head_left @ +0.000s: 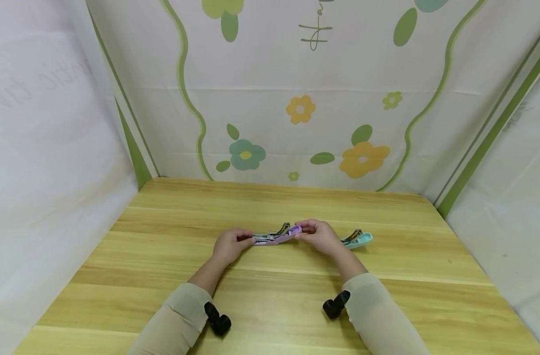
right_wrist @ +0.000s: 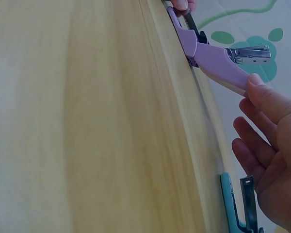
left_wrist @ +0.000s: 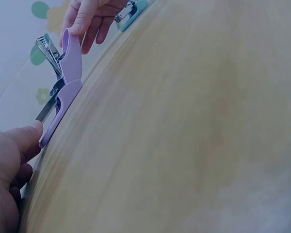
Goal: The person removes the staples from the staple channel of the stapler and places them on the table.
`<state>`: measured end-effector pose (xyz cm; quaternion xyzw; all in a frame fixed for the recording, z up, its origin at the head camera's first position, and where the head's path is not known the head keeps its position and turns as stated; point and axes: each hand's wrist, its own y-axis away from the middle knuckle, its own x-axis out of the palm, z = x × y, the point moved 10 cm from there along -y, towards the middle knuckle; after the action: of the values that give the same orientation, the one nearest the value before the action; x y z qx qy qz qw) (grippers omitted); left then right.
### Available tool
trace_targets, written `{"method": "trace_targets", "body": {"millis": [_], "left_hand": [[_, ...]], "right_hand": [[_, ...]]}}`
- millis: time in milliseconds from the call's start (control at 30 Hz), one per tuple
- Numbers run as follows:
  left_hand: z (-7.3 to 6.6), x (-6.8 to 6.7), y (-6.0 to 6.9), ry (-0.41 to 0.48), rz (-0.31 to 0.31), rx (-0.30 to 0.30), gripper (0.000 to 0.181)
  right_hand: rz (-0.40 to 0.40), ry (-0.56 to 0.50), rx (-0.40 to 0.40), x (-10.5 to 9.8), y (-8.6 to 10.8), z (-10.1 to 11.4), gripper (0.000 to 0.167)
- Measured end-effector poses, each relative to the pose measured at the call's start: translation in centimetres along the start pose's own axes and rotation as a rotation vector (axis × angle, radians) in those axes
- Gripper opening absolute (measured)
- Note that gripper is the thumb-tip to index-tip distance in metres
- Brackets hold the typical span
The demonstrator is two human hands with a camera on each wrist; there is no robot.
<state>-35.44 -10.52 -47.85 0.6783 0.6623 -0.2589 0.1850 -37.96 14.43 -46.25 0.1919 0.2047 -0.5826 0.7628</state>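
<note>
A purple stapler (head_left: 284,237) lies unfolded in front of me, its metal magazine exposed and raised between the two halves. My left hand (head_left: 227,245) pinches the stapler's left end, thumb on the near side. At the opposite end my right hand (head_left: 319,237) grips the purple top cover between thumb and fingers; in the right wrist view that hand's other fingers (right_wrist: 254,141) are loosely bent off the stapler. Just right of my right hand is a teal stapler (head_left: 362,240), also folded open with its metal part tilted up. The hand hides its left portion in the head view.
The wood-grain table (head_left: 270,296) carries both staplers. A white cloth wall (head_left: 261,108) printed with flowers stands behind the table, with further cloth walls at left and right. A black wrist camera (head_left: 218,320) sits on the left sleeve, another (head_left: 336,304) on the right.
</note>
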Motion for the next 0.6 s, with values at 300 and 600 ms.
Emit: {"method": "trace_targets", "body": {"millis": [300, 600], "left_hand": [[0.0, -0.1, 0.1, -0.007, -0.012, -0.001, 0.018], [0.0, -0.1, 0.1, 0.006, -0.017, -0.002, 0.018]], "right_hand": [[-0.057, -0.003, -0.067, -0.6, 0.6, 0.9, 0.045], [-0.127, -0.099, -0.172, -0.5, 2.4, 4.8, 0.032]]}}
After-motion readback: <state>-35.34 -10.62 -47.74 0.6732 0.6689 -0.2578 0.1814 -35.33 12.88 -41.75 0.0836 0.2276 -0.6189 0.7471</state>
